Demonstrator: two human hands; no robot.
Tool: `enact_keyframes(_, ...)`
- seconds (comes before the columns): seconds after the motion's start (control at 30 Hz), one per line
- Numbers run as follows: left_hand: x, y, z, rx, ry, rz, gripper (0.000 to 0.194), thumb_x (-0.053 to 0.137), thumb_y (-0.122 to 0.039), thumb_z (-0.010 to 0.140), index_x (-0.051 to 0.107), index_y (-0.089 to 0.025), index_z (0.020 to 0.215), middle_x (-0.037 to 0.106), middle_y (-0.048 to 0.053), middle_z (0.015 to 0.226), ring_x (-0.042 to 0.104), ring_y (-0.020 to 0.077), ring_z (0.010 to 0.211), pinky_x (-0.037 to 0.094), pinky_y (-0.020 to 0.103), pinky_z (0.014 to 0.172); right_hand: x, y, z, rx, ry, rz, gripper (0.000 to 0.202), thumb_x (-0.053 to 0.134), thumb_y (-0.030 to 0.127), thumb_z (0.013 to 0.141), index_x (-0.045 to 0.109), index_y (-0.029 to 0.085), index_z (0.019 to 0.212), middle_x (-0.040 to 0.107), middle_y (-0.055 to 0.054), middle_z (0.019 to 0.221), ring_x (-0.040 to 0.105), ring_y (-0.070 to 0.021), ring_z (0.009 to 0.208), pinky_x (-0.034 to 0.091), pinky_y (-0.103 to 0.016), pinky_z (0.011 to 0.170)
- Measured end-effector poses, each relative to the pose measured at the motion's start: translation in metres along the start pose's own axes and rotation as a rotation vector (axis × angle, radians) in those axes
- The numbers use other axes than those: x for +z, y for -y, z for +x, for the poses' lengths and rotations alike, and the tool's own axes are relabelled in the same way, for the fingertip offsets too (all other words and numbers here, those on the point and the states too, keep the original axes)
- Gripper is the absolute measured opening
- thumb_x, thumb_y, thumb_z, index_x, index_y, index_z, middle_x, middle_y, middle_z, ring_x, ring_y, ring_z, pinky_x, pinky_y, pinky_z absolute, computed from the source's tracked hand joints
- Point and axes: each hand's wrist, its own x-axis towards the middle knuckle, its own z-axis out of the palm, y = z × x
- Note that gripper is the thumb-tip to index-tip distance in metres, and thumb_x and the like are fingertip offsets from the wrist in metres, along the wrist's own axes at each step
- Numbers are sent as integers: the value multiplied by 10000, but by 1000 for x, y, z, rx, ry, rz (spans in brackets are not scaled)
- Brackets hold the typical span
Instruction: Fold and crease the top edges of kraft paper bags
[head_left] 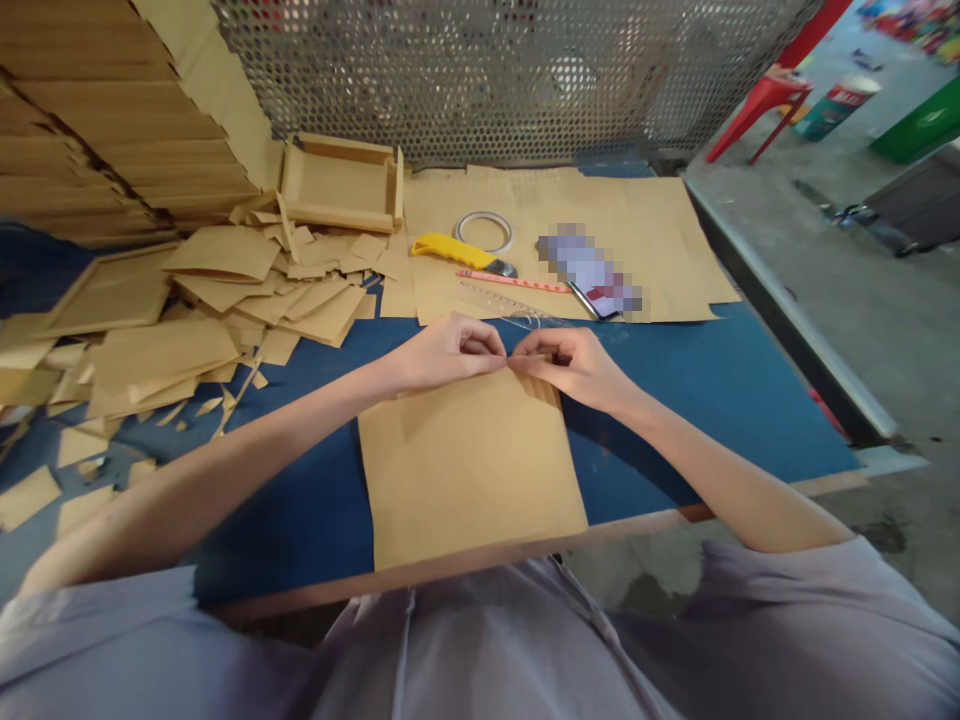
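A sheet of brown cardboard (472, 460) lies flat on the blue table in front of me, its near edge at the table's front edge. My left hand (454, 352) and my right hand (574, 362) meet at the sheet's far edge. Both pinch that edge between thumb and curled fingers, with the fingertips almost touching. Just beyond my hands are a clear ruler (495, 298), a pink pencil (514, 281), a yellow utility knife (457, 252) and a roll of tape (484, 232). To their right lies a phone (592, 275), partly blurred out.
Cardboard scraps (172, 350) are heaped on the left, with a folded cardboard tray (341, 185) behind them. Tall stacks of cardboard (112, 110) stand at the back left. A perforated metal panel (487, 80) closes off the back. A red stool (765, 105) stands on the floor at right.
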Motion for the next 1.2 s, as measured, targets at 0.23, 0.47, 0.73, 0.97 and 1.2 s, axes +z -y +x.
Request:
enact_keyframes(0.23, -9, 6, -7, 29, -34, 75, 164, 615, -300, 798, 678, -149, 804, 676, 23, 775, 601, 136, 716, 444, 233, 653, -2, -4, 1, 40, -54, -27, 290, 684, 444, 792, 684, 155, 769, 602, -10, 680, 447, -101, 560, 287, -266, 508)
enact_keyframes(0.47, -28, 17, -38, -58, -117, 89, 221, 652, -368, 774, 664, -149, 756, 674, 17, 716, 613, 132, 681, 477, 215, 656, -6, -10, 2, 58, -96, -17, 296, 693, 461, 786, 682, 167, 761, 552, 8, 608, 402, -98, 528, 250, -273, 497)
enact_keyframes(0.73, -50, 31, -90, -162, -244, 38, 186, 689, -363, 777, 672, -179, 761, 688, 12, 685, 651, 138, 648, 508, 190, 607, -10, -12, 5, 85, -132, -18, 298, 707, 465, 770, 683, 169, 749, 548, 4, 614, 395, -101, 542, 236, -274, 502)
enact_keyframes(0.97, -67, 51, -124, -197, -353, -163, 161, 711, -348, 800, 683, -189, 792, 734, 48, 725, 688, 160, 641, 558, 216, 630, -17, -11, 9, 104, -115, 22, 312, 740, 474, 726, 677, 169, 718, 586, -5, 633, 481, -122, 591, 329, -272, 550)
enact_keyframes(1.2, -49, 25, -98, -243, -155, -135, 394, 589, -550, 874, 658, -175, 971, 743, 92, 932, 708, 211, 848, 568, 284, 747, -11, -4, 6, 47, 43, 16, 268, 713, 451, 782, 697, 184, 782, 652, -16, 710, 541, -123, 605, 373, -265, 544)
